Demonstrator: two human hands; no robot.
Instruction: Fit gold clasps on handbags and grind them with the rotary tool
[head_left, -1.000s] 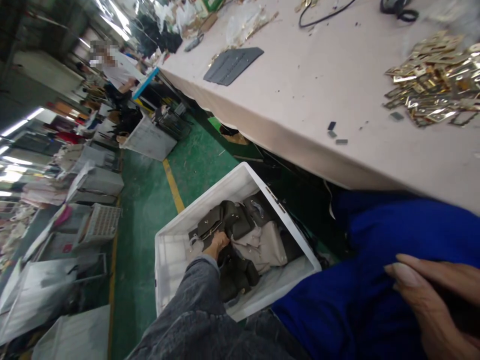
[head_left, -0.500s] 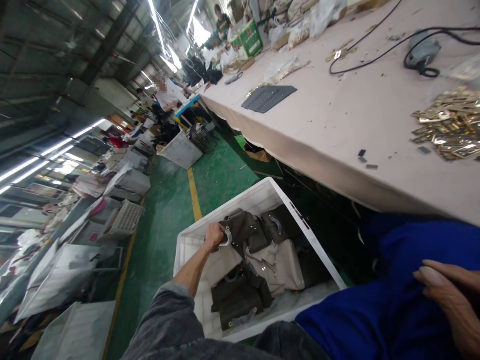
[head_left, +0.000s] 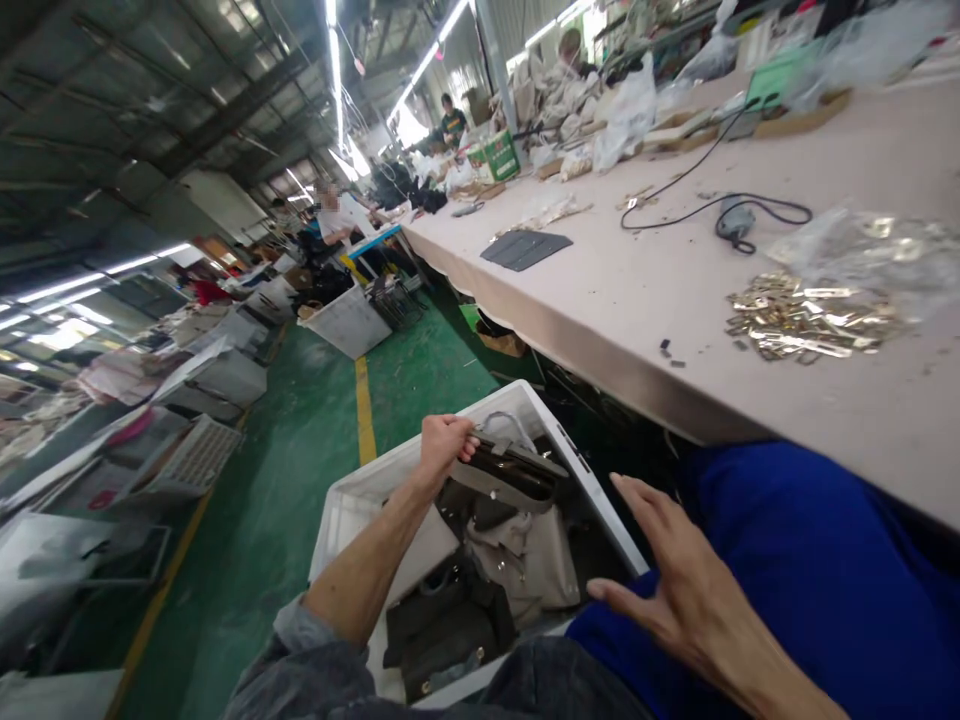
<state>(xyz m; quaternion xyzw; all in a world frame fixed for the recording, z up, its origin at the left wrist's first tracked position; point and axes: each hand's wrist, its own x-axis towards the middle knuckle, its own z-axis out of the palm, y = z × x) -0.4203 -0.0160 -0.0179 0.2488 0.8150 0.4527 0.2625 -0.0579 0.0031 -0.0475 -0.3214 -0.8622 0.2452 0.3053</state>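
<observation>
My left hand (head_left: 445, 446) is closed on the upper edge of a dark grey-brown handbag (head_left: 517, 480), which it holds up over the white bin (head_left: 339, 510). The bag's top gapes, and its wrapped handle (head_left: 510, 418) stands up on the far side. Beneath it in the bin lie a beige handbag (head_left: 553, 560) and a dark handbag (head_left: 442, 630), among several others. My right hand (head_left: 667, 570) is apart from the bag, near the bin's right rim, with thumb and fingers spread and nothing in it.
A cloth-covered table (head_left: 600, 300) runs along the right, bearing a heap of gold metal parts (head_left: 810, 315), a black cable (head_left: 780, 205) and dark flat panels (head_left: 525, 250). Left is a green floor (head_left: 300, 450). Further bins (head_left: 349, 320) and a seated person (head_left: 337, 215) are beyond.
My left hand has lifted the dark handbag and tipped it so its opening shows. My right hand has come from the far right toward the bin and spread its fingers. The view has shifted.
</observation>
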